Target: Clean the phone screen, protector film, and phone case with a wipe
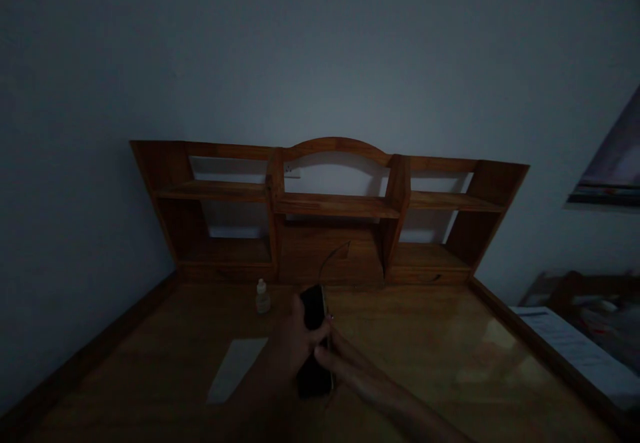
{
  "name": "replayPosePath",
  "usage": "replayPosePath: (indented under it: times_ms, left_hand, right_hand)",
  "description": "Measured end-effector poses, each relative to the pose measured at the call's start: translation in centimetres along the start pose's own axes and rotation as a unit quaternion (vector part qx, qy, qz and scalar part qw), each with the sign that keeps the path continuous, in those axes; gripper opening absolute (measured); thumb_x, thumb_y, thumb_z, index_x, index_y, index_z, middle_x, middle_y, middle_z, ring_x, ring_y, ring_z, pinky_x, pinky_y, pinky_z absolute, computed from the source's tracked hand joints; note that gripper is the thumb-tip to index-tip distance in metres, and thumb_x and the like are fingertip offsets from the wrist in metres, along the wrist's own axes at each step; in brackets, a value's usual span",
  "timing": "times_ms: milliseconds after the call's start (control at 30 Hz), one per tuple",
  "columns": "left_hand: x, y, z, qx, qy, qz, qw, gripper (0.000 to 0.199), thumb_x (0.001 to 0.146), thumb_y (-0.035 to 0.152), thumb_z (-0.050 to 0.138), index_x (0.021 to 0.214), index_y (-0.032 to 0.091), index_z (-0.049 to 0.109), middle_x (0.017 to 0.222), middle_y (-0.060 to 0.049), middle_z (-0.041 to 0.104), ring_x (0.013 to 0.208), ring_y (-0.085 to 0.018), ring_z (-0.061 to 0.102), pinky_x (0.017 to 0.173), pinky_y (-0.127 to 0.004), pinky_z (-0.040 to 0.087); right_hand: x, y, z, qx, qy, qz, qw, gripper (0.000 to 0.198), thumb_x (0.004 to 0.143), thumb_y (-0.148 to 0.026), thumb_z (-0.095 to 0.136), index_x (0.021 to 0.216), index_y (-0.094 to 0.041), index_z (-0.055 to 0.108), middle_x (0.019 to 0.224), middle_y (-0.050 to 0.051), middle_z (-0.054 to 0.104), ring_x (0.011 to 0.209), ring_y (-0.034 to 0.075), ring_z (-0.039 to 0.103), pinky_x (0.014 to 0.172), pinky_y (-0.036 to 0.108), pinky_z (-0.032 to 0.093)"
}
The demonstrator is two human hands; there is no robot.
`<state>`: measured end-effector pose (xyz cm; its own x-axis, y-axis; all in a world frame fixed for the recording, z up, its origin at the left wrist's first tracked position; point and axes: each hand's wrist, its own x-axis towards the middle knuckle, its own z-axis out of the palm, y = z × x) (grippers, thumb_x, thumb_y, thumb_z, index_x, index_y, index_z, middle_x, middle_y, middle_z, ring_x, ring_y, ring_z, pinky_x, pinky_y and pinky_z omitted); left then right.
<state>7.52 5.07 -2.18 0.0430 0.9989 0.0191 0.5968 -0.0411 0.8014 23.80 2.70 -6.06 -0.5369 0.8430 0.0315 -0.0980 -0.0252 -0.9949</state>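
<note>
A dark phone (316, 379) is held upright over the desk in both hands. My left hand (299, 336) wraps across its middle from the left side. At its right edge my right hand (336, 355) grips it, with the fingers partly hidden behind it. From the top of the phone a thin cord (327, 257) curves up and to the right. A small whitish bottle (263, 298) with a pale cap stands beyond my left hand. Partly behind my left forearm lies a white sheet or cloth (235, 366). The light is dim, so fine detail is lost.
A wooden shelf unit (337, 206) runs along the back of the wooden desk (415, 349). Raised wooden edges border the desk on both sides. Past the right edge are printed papers (575, 346) and a wooden chair or frame (575, 286). A wall socket (291, 172) shows through the shelf.
</note>
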Motion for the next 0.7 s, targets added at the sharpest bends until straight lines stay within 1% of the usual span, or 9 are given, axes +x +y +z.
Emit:
replayPosePath:
  times_ms: [67,133,167,267,367,467,533,567,700]
  left_hand:
    - [0.4,0.5,1.3,-0.012,0.006,0.010,1.000,0.065,0.074,0.066,0.058,0.114,0.017,0.045,0.092,-0.015,0.068,0.081,-0.031,0.066,0.068,-0.036,0.045]
    - [0.6,0.5,2.1,-0.049,0.008,0.037,0.998,0.063,0.071,0.067,0.063,0.109,0.019,0.047,0.092,-0.014,0.068,0.081,-0.029,0.066,0.066,-0.033,0.044]
    - [0.7,0.3,2.4,-0.063,0.007,0.055,0.996,0.060,0.071,0.067,0.064,0.105,0.020,0.047,0.091,-0.012,0.068,0.079,-0.028,0.066,0.065,-0.032,0.044]
    - [1.5,-0.7,2.8,-0.106,-0.012,0.075,0.991,0.052,0.077,0.067,0.058,0.101,0.022,0.047,0.089,-0.007,0.067,0.062,-0.019,0.062,0.054,-0.027,0.042]
    - [2.9,-2.3,3.0,-0.198,-0.045,0.024,0.979,0.054,0.083,0.068,0.048,0.111,0.023,0.046,0.083,-0.001,0.065,0.042,-0.012,0.052,0.039,-0.023,0.037]
    - [4.2,-4.5,3.3,-0.254,-0.070,-0.013,0.965,0.057,0.080,0.066,0.054,0.110,0.018,0.057,0.085,-0.005,0.067,0.062,-0.017,0.064,0.046,-0.023,0.045]
    - [4.7,-5.9,3.7,-0.295,-0.064,-0.036,0.953,0.057,0.076,0.065,0.061,0.107,0.017,0.064,0.104,-0.009,0.069,0.090,-0.022,0.067,0.059,-0.023,0.050]
    - [4.8,-6.5,4.1,-0.317,-0.058,-0.057,0.945,0.060,0.073,0.066,0.064,0.106,0.016,0.066,0.109,-0.010,0.069,0.096,-0.024,0.066,0.062,-0.024,0.050]
    - [4.4,-7.8,5.4,-0.393,-0.071,-0.140,0.906,0.068,0.066,0.070,0.067,0.101,0.013,0.069,0.098,-0.012,0.071,0.082,-0.023,0.068,0.060,-0.026,0.049]
  right_hand:
    - [-0.5,1.1,-0.8,0.039,0.001,0.021,0.999,0.091,0.075,-0.041,0.079,0.149,-0.031,0.028,0.146,0.010,0.047,0.126,0.033,0.052,0.087,0.047,0.055]
    - [-0.6,2.1,-1.5,0.066,0.040,0.042,0.996,0.089,0.072,-0.042,0.081,0.146,-0.030,0.033,0.137,0.013,0.055,0.110,0.035,0.064,0.070,0.044,0.060]
    - [-0.5,2.5,-1.9,0.074,0.067,0.044,0.994,0.085,0.071,-0.043,0.081,0.142,-0.027,0.039,0.133,0.014,0.058,0.105,0.035,0.066,0.067,0.044,0.060]
    - [-0.4,2.8,-2.6,0.101,0.113,0.040,0.988,0.075,0.070,-0.044,0.082,0.133,-0.022,0.049,0.124,0.014,0.064,0.108,0.035,0.065,0.077,0.048,0.058]
    - [-0.5,2.7,-2.8,0.157,0.109,0.028,0.981,0.070,0.071,-0.042,0.082,0.130,-0.020,0.053,0.122,0.013,0.066,0.113,0.033,0.063,0.096,0.052,0.049]
    - [-0.7,3.1,-2.7,0.184,0.097,0.020,0.978,0.057,0.074,-0.040,0.080,0.123,-0.017,0.060,0.122,0.013,0.067,0.115,0.032,0.062,0.103,0.050,0.043]
    - [-0.9,3.4,-2.6,0.179,0.086,0.034,0.979,0.050,0.076,-0.039,0.079,0.118,-0.017,0.063,0.121,0.013,0.068,0.112,0.032,0.064,0.102,0.049,0.043]
    - [-0.9,3.6,-2.6,0.177,0.082,0.043,0.980,0.050,0.076,-0.039,0.079,0.118,-0.017,0.064,0.120,0.013,0.068,0.111,0.032,0.065,0.101,0.050,0.044]
    - [-0.8,4.0,-3.0,0.176,0.077,0.057,0.980,0.058,0.074,-0.037,0.080,0.125,-0.018,0.060,0.121,0.012,0.068,0.110,0.032,0.065,0.100,0.050,0.044]
